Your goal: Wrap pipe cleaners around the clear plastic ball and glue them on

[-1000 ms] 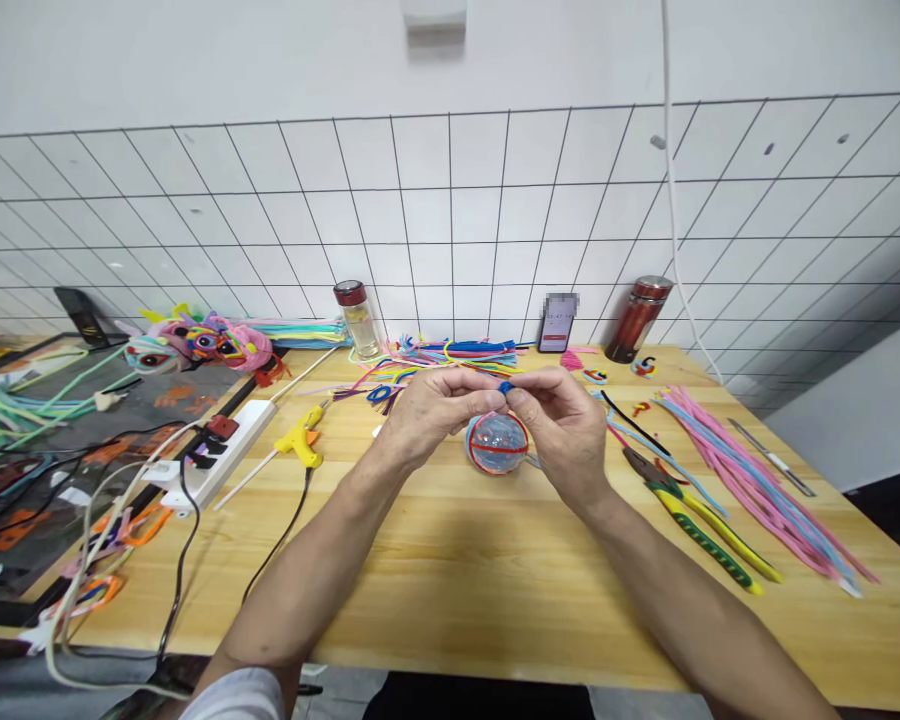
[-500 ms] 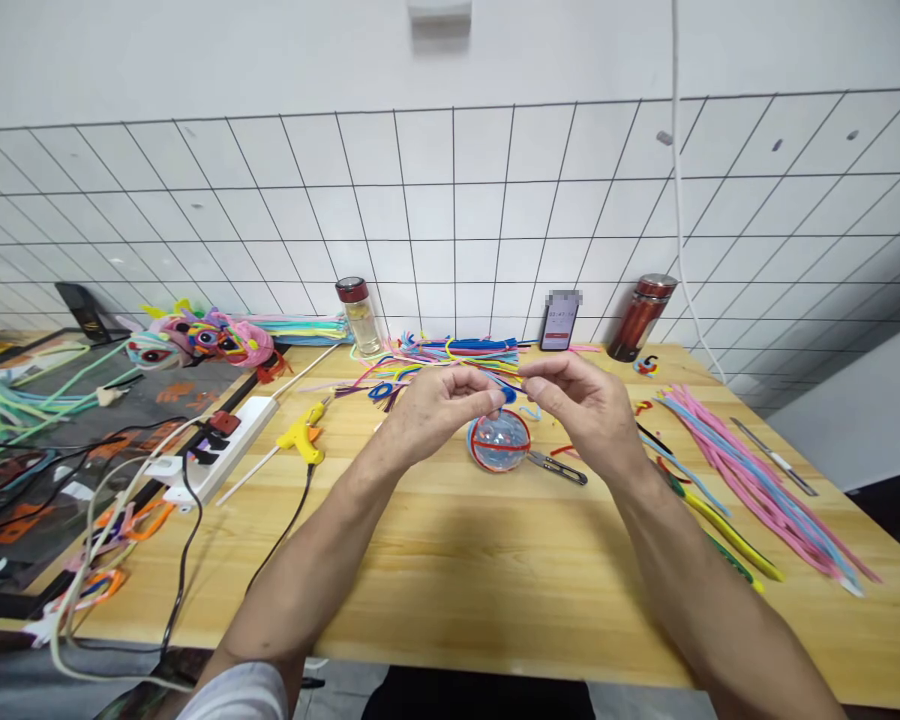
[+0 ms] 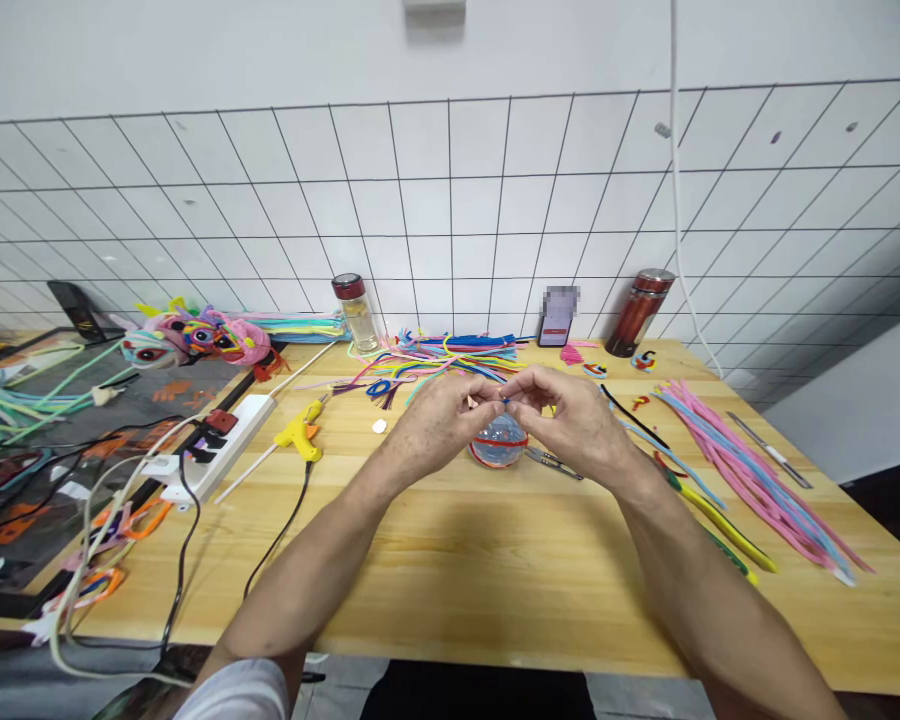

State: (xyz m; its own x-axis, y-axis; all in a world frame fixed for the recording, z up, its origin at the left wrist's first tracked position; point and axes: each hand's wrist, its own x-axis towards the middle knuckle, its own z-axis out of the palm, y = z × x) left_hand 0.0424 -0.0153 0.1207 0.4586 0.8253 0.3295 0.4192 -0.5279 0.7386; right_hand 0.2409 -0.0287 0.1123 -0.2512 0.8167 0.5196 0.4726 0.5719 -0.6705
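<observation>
My left hand (image 3: 444, 424) and my right hand (image 3: 568, 424) meet above the table, fingertips pinched around a small piece of blue pipe cleaner (image 3: 506, 402). Most of that piece is hidden by the fingers. Just below them sits a clear round ball (image 3: 499, 452) with a red pipe cleaner band around it. Beside the ball, under my right hand, lies a pair of thread snips (image 3: 553, 464), partly covered.
Left stand a yellow glue gun (image 3: 298, 432) and a white power strip (image 3: 221, 450) with cables. Behind are loose pipe cleaners (image 3: 435, 358), a glass bottle (image 3: 357, 315), a phone (image 3: 557, 318) and a red flask (image 3: 639, 313). Pink and blue pipe cleaners (image 3: 757, 475) lie right; yellow-handled pliers (image 3: 727, 530) lie nearer.
My hands have come together, the right one moving left until its fingertips reach the blue piece at my left fingertips. The ball is now more covered by the hands.
</observation>
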